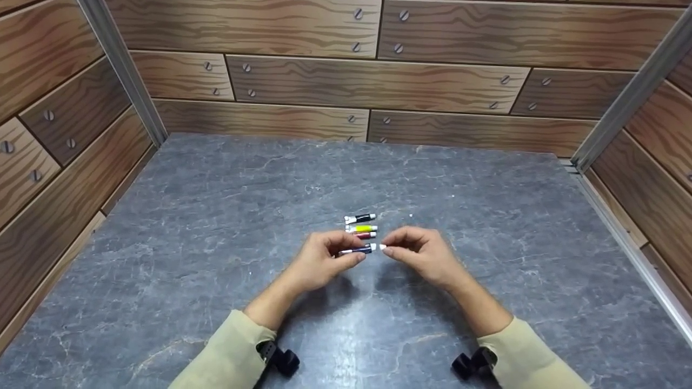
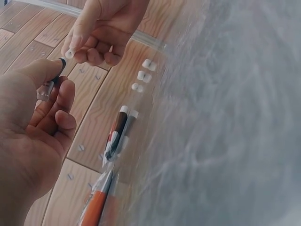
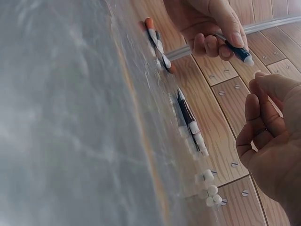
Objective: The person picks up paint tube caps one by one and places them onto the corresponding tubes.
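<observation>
My left hand (image 1: 324,259) holds a small dark blue paint tube (image 1: 366,249) between thumb and fingers, its white neck pointing right. Across a narrow gap, my right hand (image 1: 424,254) pinches a small white cap (image 1: 383,247) between thumb and forefinger. Tube and cap are apart, both raised above the table. Just beyond my left fingers lie a red tube (image 1: 366,235), partly hidden by them, a yellow tube (image 1: 366,228) and a black tube (image 1: 363,218), side by side. In the right wrist view the blue tube (image 3: 241,53) shows its pale tip.
Small white caps (image 2: 143,75) sit on the grey marbled table (image 1: 189,243) in the left wrist view. Wood-patterned panels (image 1: 303,81) wall the back and sides, with metal posts (image 1: 124,70) at the corners.
</observation>
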`<state>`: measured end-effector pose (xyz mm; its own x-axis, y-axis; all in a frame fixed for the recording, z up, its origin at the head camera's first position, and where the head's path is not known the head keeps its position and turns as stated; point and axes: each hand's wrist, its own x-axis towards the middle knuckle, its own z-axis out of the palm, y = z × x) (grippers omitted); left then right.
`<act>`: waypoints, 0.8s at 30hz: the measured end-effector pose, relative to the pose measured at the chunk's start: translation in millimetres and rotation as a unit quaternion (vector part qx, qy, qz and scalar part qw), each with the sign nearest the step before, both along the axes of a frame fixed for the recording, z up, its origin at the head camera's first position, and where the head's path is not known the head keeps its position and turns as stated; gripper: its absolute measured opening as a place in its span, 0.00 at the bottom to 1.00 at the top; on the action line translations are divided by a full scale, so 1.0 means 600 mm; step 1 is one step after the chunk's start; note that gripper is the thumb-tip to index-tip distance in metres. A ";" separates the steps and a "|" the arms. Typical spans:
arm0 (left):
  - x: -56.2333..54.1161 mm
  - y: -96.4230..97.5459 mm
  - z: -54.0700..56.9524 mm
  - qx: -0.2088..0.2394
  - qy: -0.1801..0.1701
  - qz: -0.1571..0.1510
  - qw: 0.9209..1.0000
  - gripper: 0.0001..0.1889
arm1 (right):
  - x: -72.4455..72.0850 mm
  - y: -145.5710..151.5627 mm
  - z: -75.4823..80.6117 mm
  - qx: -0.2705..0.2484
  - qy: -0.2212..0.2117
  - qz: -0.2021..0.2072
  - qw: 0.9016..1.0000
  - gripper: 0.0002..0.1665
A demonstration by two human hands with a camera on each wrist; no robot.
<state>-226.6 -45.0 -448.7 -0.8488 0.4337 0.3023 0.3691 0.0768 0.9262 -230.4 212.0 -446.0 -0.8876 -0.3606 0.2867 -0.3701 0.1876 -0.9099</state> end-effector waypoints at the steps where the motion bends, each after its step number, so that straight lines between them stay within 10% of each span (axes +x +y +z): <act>1: 0.001 0.001 0.001 0.001 0.001 -0.002 1.000 0.08 | 0.001 -0.001 0.000 -0.002 0.000 0.003 1.000 0.08; 24: 0.004 0.003 0.000 -0.004 0.003 -0.013 1.000 0.07 | 0.009 -0.012 0.002 -0.003 0.012 0.022 1.000 0.07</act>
